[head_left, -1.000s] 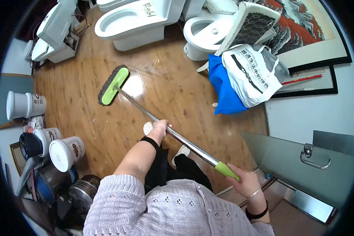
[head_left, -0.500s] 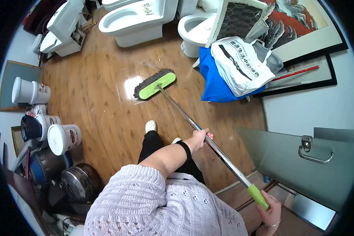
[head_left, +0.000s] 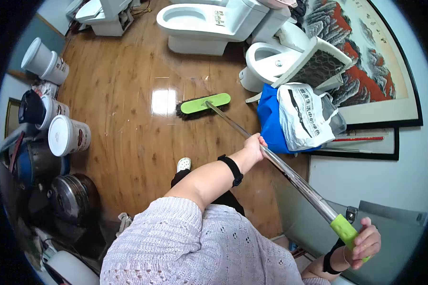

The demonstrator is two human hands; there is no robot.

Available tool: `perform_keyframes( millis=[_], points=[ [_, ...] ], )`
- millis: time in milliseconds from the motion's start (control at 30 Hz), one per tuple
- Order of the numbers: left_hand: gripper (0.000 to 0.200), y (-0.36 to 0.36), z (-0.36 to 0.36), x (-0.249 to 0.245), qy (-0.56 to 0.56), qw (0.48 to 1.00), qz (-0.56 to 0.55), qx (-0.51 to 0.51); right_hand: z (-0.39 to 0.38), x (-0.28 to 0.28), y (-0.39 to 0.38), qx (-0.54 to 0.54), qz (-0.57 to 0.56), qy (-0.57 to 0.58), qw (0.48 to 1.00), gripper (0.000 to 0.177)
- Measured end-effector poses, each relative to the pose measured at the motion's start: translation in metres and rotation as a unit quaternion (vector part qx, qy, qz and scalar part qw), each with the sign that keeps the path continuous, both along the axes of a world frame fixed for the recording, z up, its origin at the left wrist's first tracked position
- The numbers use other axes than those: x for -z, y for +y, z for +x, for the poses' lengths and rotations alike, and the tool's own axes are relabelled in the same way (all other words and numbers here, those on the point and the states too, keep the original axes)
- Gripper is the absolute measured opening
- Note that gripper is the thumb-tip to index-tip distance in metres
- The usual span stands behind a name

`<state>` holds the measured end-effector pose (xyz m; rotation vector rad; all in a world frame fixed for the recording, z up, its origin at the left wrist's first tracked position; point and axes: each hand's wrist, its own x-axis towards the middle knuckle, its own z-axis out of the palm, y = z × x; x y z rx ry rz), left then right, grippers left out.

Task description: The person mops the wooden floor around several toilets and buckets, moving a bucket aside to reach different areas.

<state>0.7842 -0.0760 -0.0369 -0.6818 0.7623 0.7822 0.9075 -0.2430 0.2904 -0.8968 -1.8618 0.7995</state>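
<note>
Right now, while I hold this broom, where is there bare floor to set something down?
Widest is the brown wood-grain floor between the round-lidded white bucket and the oblong green broom head, though specked. Then between that head and the long white ceramic toilet. Crowded: around the blue bag at right, and left of that bucket.

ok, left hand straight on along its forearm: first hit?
Likely the blue bag, up and right of the left hand in the image; depth is unclear, so it might pass above.

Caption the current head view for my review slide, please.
Left hand on the metal pole, right hand around its green grip, dark-fringed green head on the brown floor.
</note>
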Motion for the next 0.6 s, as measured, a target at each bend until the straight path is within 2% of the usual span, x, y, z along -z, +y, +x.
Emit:
perform_keyframes(
  millis=[33, 100, 133, 167, 200, 233, 300, 333, 367, 433, 500, 600],
  points=[
    [0.021, 0.009, 0.002, -0.009, 0.014, 1.000, 0.013, 0.009, -0.003, -0.006, 0.008, -0.016, 0.001, -0.003, 1.000, 0.023],
    [0.019, 0.018, 0.011, -0.020, 0.029, 0.999, 0.007, 0.022, -0.006, -0.015, 0.023, -0.160, -0.016, 0.098, 0.982, 0.022],
    [0.017, 0.019, 0.016, -0.019, 0.049, 0.996, 0.045, 0.054, -0.014, -0.016, 0.037, -0.213, 0.008, 0.069, 0.975, 0.020],
    [0.017, 0.022, 0.018, -0.012, 0.049, 0.997, 0.044, 0.040, -0.042, -0.018, 0.062, -0.307, 0.027, 0.057, 0.949, 0.007],
    [0.016, 0.026, 0.023, 0.000, 0.046, 0.997, 0.035, 0.049, -0.049, -0.012, 0.070, -0.321, 0.027, 0.002, 0.947, 0.010],
    [0.014, 0.028, 0.029, 0.015, 0.042, 0.997, 0.026, 0.058, -0.049, -0.005, 0.076, -0.332, 0.029, -0.053, 0.941, 0.013],
    [0.007, 0.027, 0.039, 0.044, 0.053, 0.998, 0.014, 0.022, -0.040, 0.009, 0.088, -0.347, -0.048, -0.167, 0.922, 0.022],
    [0.007, 0.026, 0.045, 0.057, 0.019, 0.998, 0.052, 0.001, -0.034, 0.024, 0.089, -0.324, -0.004, -0.096, 0.941, 0.025],
    [0.006, 0.024, 0.050, 0.057, -0.016, 0.996, 0.087, -0.025, -0.021, 0.027, 0.091, -0.341, -0.009, -0.097, 0.935, 0.025],
    [0.012, 0.020, 0.068, 0.055, 0.021, 0.994, 0.106, -0.028, 0.006, 0.034, 0.092, -0.281, 0.065, -0.030, 0.957, 0.027],
    [0.006, 0.020, 0.083, 0.057, -0.038, 0.985, 0.150, -0.081, 0.021, 0.039, 0.091, -0.232, 0.121, 0.000, 0.965, 0.030],
    [0.005, 0.013, 0.096, 0.045, -0.035, 0.985, 0.104, -0.135, 0.038, 0.032, 0.091, -0.237, 0.132, 0.022, 0.962, 0.025]
  ],
)
